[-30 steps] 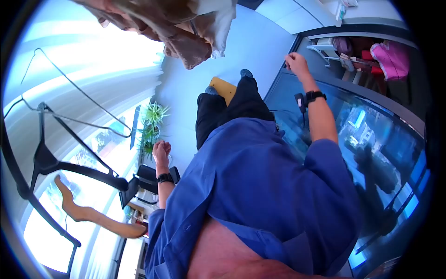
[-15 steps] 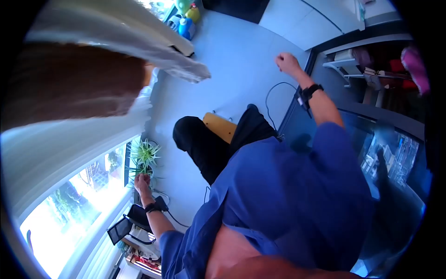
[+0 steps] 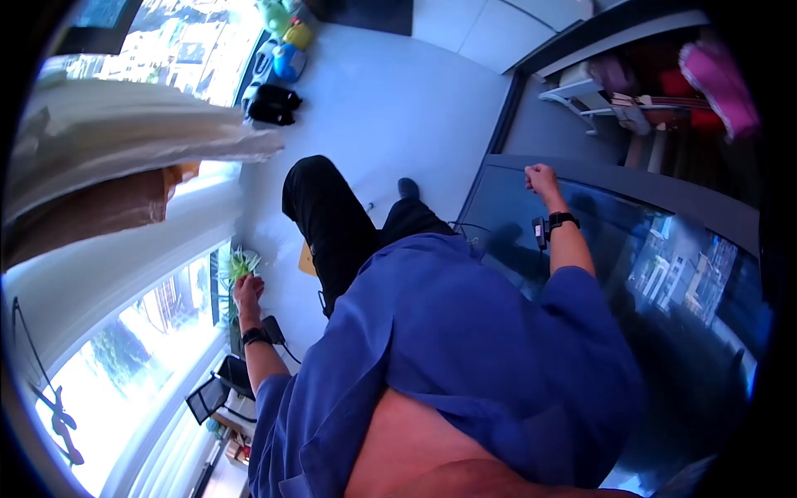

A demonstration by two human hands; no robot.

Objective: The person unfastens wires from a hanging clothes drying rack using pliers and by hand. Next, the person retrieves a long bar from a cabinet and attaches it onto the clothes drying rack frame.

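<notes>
My left hand (image 3: 248, 292) hangs out to the left with its fingers curled in and nothing visible in them. It overlaps the lower part of a green spiky-leaved plant (image 3: 242, 262) beside the window. Out to the right, my right hand (image 3: 541, 178) is closed in a loose fist with nothing showing in it, in front of a dark glossy glass surface (image 3: 598, 217). Each wrist wears a black band, the left band (image 3: 256, 335) and the right band (image 3: 564, 219), with a small dark box attached.
Curtains and a brown hanging cloth (image 3: 100, 212) line the left. A wooden stool (image 3: 307, 259) is partly behind my leg. Colourful toys (image 3: 289, 60) and a black object (image 3: 274, 104) lie ahead. Shelves with a pink item (image 3: 721, 87) stand at right; a cable crosses the floor.
My legs have shifted in a stride, and the stool is now mostly hidden. My right hand now appears lower, over the dark glass. A black object near the toys has come into view.
</notes>
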